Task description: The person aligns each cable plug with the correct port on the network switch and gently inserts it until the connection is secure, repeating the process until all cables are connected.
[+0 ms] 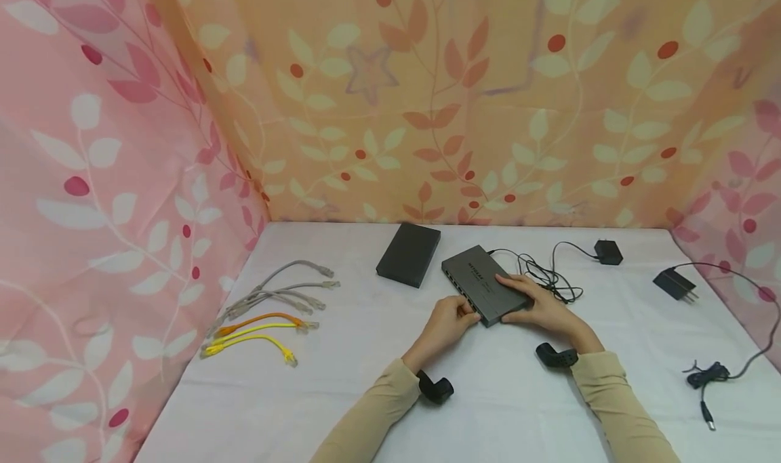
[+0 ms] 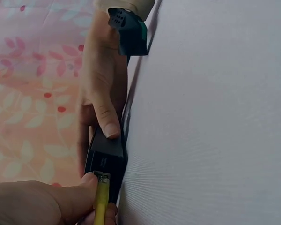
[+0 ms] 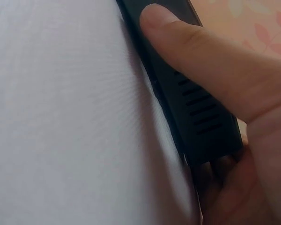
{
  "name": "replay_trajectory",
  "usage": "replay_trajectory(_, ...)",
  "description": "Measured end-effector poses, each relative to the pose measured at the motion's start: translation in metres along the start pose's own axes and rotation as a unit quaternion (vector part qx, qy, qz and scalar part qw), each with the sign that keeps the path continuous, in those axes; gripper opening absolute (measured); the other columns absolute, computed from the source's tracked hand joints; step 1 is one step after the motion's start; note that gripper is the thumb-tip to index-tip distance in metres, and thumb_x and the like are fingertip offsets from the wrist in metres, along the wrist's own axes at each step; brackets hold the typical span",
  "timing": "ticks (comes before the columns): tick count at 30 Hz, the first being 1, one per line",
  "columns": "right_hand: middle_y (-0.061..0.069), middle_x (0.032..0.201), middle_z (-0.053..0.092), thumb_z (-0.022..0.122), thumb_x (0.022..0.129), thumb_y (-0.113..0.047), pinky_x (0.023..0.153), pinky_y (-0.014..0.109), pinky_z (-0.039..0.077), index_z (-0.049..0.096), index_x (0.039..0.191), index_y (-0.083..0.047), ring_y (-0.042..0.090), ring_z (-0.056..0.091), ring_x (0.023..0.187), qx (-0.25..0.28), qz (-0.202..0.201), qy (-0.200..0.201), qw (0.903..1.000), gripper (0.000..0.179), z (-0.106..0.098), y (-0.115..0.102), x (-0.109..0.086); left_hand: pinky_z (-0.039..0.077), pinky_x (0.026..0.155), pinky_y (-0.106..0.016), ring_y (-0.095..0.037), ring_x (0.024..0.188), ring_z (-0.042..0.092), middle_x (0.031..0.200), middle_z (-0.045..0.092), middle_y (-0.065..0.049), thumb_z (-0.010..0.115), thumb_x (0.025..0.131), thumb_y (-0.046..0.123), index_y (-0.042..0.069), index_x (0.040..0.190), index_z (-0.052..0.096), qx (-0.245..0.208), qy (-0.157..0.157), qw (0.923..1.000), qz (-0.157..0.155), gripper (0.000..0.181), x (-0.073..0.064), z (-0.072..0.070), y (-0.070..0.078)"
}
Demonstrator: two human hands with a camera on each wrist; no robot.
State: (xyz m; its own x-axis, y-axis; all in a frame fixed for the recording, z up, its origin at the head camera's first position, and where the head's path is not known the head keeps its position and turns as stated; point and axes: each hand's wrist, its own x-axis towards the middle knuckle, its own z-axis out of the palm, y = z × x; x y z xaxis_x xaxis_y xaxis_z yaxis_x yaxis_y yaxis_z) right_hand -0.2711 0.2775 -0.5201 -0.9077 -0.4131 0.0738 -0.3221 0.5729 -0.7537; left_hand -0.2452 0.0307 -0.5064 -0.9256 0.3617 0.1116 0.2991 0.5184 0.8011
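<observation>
- Two hands meet at a grey switch box (image 1: 485, 280), right of centre towards the far side of the white table (image 1: 317, 409); the right hand (image 1: 546, 307) grips its right end, fingers on top and thumb at the near edge; the left hand (image 1: 450, 324), fingers curled, is at its port side on the left; from the head view, a thin black cord (image 1: 537, 268) runs from the box's far corner to a power adapter (image 1: 608, 252) at far right; left of the box lies a black box (image 1: 409, 254); further left are grey cables (image 1: 274, 291), an orange cable (image 1: 262, 319) and yellow cables (image 1: 253, 337); at right, a second adapter (image 1: 674, 284) has its own cord (image 1: 747, 365).
- From the left wrist, the left hand pinches a yellow lead (image 2: 101, 201) between thumb and finger; its clear plug (image 2: 103, 177) is at the switch box's port side; whether it is seated, I cannot tell; the right hand is beyond, its thumb laid along the box.
- From the right wrist, the right thumb presses the side with vent slots (image 3: 203, 105); its other fingers are partly hidden behind the box.
</observation>
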Motion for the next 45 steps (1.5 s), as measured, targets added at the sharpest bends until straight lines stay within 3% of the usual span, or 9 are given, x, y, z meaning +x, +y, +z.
replay_trajectory(13, 0.018, 0.147, 0.025, 0.080, 0.070, -0.038, 0.097, 0.068, 0.021, 0.040, 0.141, -0.027, 0.047, 0.021, 0.133, -0.004, 0.000, 0.008, 1.0000, 0.083, -0.005, -0.006, -0.002, 0.035, 0.047, -0.018, -0.005, 0.051, 0.043, 0.059, 0.052, 0.007, 0.077, 0.075, 0.018, 0.009, 0.063, 0.062, -0.075, -0.023, 0.9940, -0.077, 0.022, 0.014, -0.005, 0.001)
replay_trajectory(19, 0.016, 0.149, 0.023, 0.079, 0.070, -0.039, 0.098, 0.066, 0.021, 0.039, 0.141, -0.030, 0.045, 0.021, 0.134, 0.000, 0.012, 0.004, 0.9999, 0.082, -0.012, -0.006, -0.004, 0.034, 0.046, -0.017, -0.004, 0.049, 0.042, 0.056, 0.052, 0.006, 0.076, 0.076, 0.017, 0.007, 0.065, 0.064, -0.083, -0.017, 0.9944, -0.063, 0.019, 0.015, -0.002, 0.004)
replay_trajectory(24, 0.014, 0.147, 0.027, 0.080, 0.069, -0.041, 0.097, 0.063, 0.025, 0.040, 0.141, -0.030, 0.041, 0.027, 0.132, -0.015, -0.001, 0.002, 0.9999, 0.083, -0.012, -0.004, -0.003, 0.036, 0.048, -0.017, -0.003, 0.053, 0.044, 0.062, 0.055, 0.005, 0.073, 0.080, 0.020, 0.007, 0.072, 0.065, -0.055, -0.028, 0.9968, -0.050, 0.018, 0.011, -0.002, 0.003)
replay_trajectory(29, 0.016, 0.147, 0.026, 0.080, 0.068, -0.040, 0.098, 0.065, 0.022, 0.040, 0.140, -0.029, 0.044, 0.022, 0.134, -0.006, -0.002, -0.002, 1.0000, 0.083, -0.006, -0.002, 0.000, 0.039, 0.052, -0.018, -0.003, 0.058, 0.047, 0.067, 0.057, 0.005, 0.071, 0.083, 0.024, 0.009, 0.077, 0.065, -0.037, -0.045, 0.9971, -0.049, 0.017, 0.005, -0.007, -0.001)
replay_trajectory(34, 0.015, 0.147, 0.027, 0.081, 0.067, -0.042, 0.098, 0.066, 0.021, 0.041, 0.140, -0.030, 0.043, 0.022, 0.134, -0.004, 0.004, 0.000, 1.0000, 0.084, -0.005, -0.001, -0.001, 0.042, 0.057, -0.018, -0.003, 0.063, 0.051, 0.071, 0.059, 0.009, 0.069, 0.084, 0.029, 0.016, 0.077, 0.066, -0.020, -0.062, 0.9971, -0.039, 0.015, 0.000, -0.015, -0.003)
replay_trajectory(41, 0.015, 0.148, 0.027, 0.081, 0.067, -0.043, 0.099, 0.066, 0.021, 0.041, 0.140, -0.031, 0.043, 0.022, 0.134, -0.005, 0.007, 0.005, 0.9999, 0.084, -0.005, -0.003, -0.002, 0.044, 0.063, -0.021, -0.005, 0.070, 0.052, 0.075, 0.060, 0.009, 0.067, 0.086, 0.027, 0.019, 0.077, 0.065, -0.043, -0.069, 0.9956, -0.047, 0.012, -0.011, -0.033, -0.012)
replay_trajectory(45, 0.014, 0.148, 0.026, 0.080, 0.066, -0.046, 0.099, 0.065, 0.022, 0.041, 0.140, -0.032, 0.043, 0.023, 0.134, -0.014, 0.008, 0.001, 0.9999, 0.084, -0.002, -0.002, -0.001, 0.045, 0.064, -0.021, -0.004, 0.070, 0.054, 0.077, 0.061, 0.011, 0.065, 0.087, 0.026, 0.020, 0.080, 0.065, -0.004, -0.066, 0.9975, -0.028, 0.009, -0.019, -0.048, -0.019)
